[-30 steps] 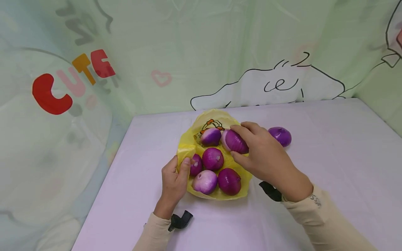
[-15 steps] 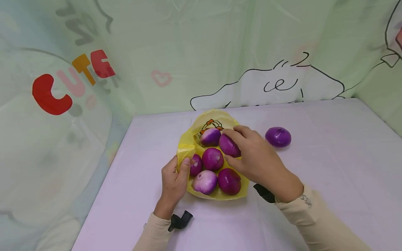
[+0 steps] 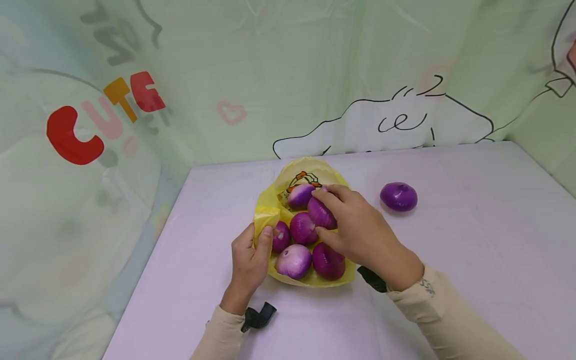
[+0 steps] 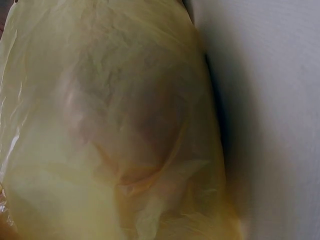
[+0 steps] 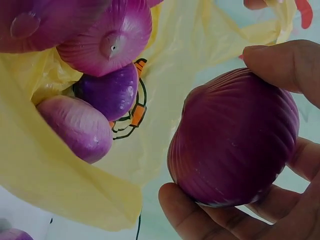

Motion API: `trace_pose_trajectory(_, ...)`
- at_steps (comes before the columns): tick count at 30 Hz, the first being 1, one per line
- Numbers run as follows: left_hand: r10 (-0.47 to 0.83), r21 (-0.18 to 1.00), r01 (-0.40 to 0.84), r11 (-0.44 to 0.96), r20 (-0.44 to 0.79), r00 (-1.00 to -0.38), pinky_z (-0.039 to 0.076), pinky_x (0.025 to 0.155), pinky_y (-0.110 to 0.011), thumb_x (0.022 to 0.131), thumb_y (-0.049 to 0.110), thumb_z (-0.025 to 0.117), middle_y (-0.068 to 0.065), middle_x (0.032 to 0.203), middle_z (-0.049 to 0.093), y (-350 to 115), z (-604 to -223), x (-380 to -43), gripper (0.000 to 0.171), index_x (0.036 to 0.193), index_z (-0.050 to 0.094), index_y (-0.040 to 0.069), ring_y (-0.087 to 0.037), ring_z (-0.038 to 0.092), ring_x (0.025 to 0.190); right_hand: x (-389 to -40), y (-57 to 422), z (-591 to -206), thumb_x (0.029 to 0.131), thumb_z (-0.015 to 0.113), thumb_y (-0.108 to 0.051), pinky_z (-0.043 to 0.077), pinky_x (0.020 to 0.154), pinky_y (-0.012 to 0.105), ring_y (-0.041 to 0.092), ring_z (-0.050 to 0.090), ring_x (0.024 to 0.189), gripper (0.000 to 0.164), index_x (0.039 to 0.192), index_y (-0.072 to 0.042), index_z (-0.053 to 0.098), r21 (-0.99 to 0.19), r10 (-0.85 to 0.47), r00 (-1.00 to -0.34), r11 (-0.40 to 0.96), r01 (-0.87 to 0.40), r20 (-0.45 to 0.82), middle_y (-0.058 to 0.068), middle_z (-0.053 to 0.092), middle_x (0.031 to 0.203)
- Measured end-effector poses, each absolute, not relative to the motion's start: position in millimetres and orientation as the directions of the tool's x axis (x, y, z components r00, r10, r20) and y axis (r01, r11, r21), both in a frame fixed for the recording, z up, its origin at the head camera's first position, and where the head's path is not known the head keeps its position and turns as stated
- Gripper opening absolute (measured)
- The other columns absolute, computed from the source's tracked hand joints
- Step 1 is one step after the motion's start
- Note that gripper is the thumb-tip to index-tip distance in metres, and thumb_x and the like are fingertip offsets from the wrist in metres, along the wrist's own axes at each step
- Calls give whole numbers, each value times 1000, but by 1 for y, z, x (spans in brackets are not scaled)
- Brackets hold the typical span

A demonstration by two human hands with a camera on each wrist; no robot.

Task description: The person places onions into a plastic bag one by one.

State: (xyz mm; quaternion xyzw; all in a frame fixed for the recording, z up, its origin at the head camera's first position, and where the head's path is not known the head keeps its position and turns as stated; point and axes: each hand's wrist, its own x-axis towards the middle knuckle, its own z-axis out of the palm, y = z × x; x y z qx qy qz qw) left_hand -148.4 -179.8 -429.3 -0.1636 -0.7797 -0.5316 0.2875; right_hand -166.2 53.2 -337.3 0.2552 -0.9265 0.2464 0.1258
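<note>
My left hand [image 3: 249, 262] grips the left rim of a yellow plastic bag [image 3: 267, 217], its thumb over the folded edge. Several purple onions lie inside, among them a pale one [image 3: 294, 261] near the front and a darker one [image 3: 329, 261] beside it. Over the bag's right side, my right hand [image 3: 360, 227] holds another purple onion [image 3: 321, 213] between thumb and fingers. The right wrist view shows this onion [image 5: 235, 140] large, with fingers curled about it. Thin bag film [image 4: 55, 190] fills most of the left wrist view, with blurred dark shapes behind it.
A single purple onion [image 3: 398, 196] stands on the pale lilac tabletop [image 3: 477, 240], right of the bag. Behind the table hangs a light green printed curtain [image 3: 216, 65]. Black straps [image 3: 260, 316] show at the wrists.
My right hand has moved left and slightly down with its onion, over the bag's contents. The lone onion on the table is now fully uncovered. My left hand and the bag look still.
</note>
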Motion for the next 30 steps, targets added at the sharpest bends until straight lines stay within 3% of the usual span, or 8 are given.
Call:
trace_pose_trajectory(12, -43, 740, 560, 372, 617, -786, 58, 67, -25, 101, -1, 61, -17, 85, 69, -179, -429, -148, 7, 100, 67, -5, -15, 61, 77, -171, 44, -344, 86, 83, -21, 58, 91, 55, 39, 61, 120, 60, 140, -7, 62, -378, -430, -844, 759, -530, 321, 20, 59, 140)
trace_pose_trajectory(20, -49, 736, 556, 386, 618, -785, 56, 61, -26, 101, 0, 62, -14, 83, 67, -180, -431, -148, 7, 100, 67, -4, -14, 59, 73, -175, 36, -349, 85, 84, -24, 58, 93, 57, 40, 60, 123, 62, 140, -7, 63, -361, -448, -842, 764, -535, 299, 23, 58, 141)
trace_pose_trajectory(30, -44, 728, 568, 383, 629, -776, 55, 61, -24, 101, 0, 61, -16, 81, 68, -181, -432, -150, 7, 98, 67, -3, -15, 59, 71, -175, 25, -357, 82, 88, -25, 56, 98, 54, 38, 62, 121, 64, 139, -6, 64, -338, -493, -803, 733, -591, 335, 22, 61, 135)
